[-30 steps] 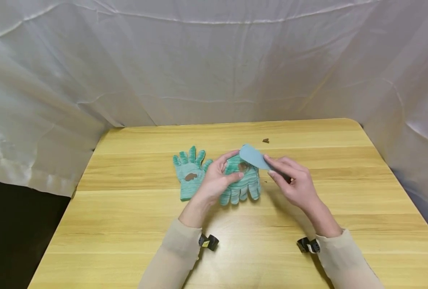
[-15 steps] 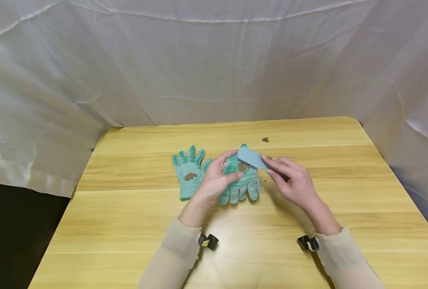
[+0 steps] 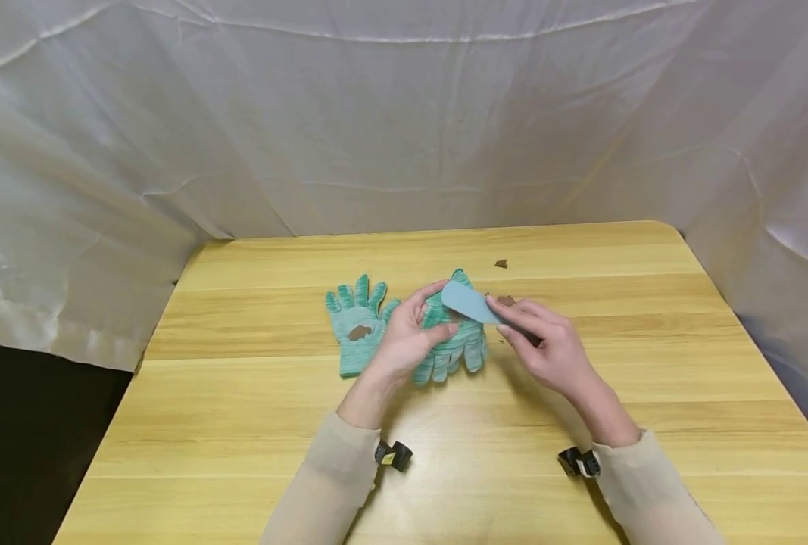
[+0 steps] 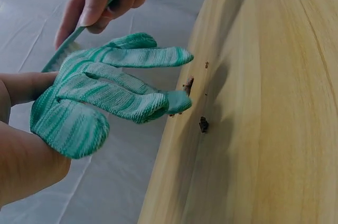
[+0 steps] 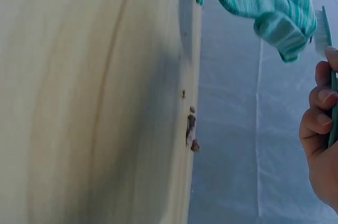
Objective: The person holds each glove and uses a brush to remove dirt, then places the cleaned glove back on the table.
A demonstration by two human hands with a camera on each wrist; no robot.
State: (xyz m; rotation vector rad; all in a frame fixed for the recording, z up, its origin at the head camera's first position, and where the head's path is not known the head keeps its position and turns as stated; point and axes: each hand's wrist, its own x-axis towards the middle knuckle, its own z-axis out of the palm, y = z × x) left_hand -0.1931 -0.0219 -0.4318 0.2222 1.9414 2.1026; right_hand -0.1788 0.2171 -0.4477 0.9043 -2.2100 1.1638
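In the head view my left hand [image 3: 407, 337] pinches a green striped knit glove [image 3: 470, 344], raised over the table with its fingers hanging toward me. My right hand [image 3: 552, 344] grips a blue brush [image 3: 468, 302], its head laid across the glove's upper part. White bristles [image 5: 320, 34] show in the right wrist view, facing the glove. The brush head covers most of the soiled area on the held glove. A matching glove [image 3: 354, 360] lies flat to the left, fingers pointing away, with a brown patch [image 3: 360, 333] on it.
Brown crumbs [image 3: 502, 263] lie toward the table's back, and a larger brown clump [image 3: 506, 300] sits just beyond my right hand. The wooden table [image 3: 240, 424] is backed by a pale hanging sheet [image 3: 404, 136].
The brush has moved a little left and down across the held glove, and my right hand with it. The glove has tilted slightly. More of the brown clump behind my right hand shows.
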